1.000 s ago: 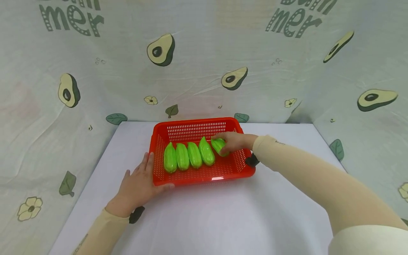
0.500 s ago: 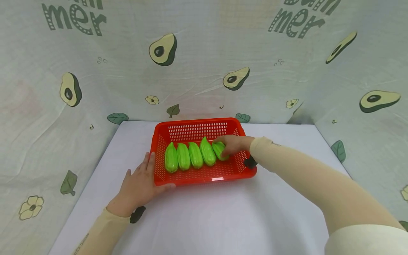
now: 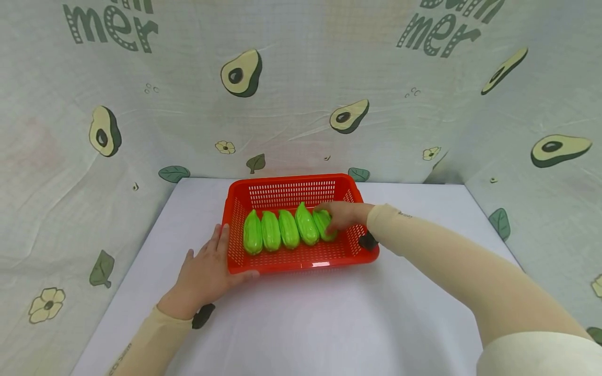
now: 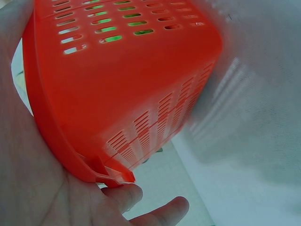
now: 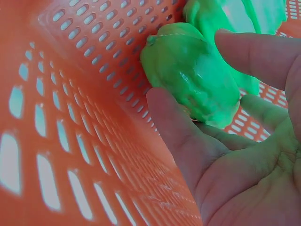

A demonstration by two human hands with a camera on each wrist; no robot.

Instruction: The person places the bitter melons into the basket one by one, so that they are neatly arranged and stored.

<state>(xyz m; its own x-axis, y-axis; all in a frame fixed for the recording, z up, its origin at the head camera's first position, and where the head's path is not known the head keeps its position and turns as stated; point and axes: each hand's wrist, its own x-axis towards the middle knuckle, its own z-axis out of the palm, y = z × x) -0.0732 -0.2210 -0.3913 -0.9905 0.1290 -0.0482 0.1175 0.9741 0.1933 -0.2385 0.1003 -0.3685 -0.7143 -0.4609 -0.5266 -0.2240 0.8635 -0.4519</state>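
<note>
A red perforated basket (image 3: 301, 268) stands on the table with several bright green ribbed gourds (image 3: 270, 230) lying side by side in it. Inside its right half, my right hand (image 3: 345, 214) holds the rightmost gourd (image 5: 193, 75), thumb and fingers around it. That gourd lies close beside its neighbour; the hand covers part of it in the head view. My left hand (image 3: 202, 277) rests against the basket's front left corner, thumb along the front rim and fingers straight along the left side. In the left wrist view, the palm touches the rim (image 4: 47, 117).
A white-covered table (image 3: 301, 324) extends around the basket. Behind and at both sides hangs a pale cloth (image 3: 291, 146) printed with avocados and leaves. The basket's right wall (image 5: 70, 141) stands close beside the right hand.
My right hand has moved slightly down and toward the left with its gourd, which now lies lower and nearer the neighbouring gourd. The left hand keeps its place at the basket corner.
</note>
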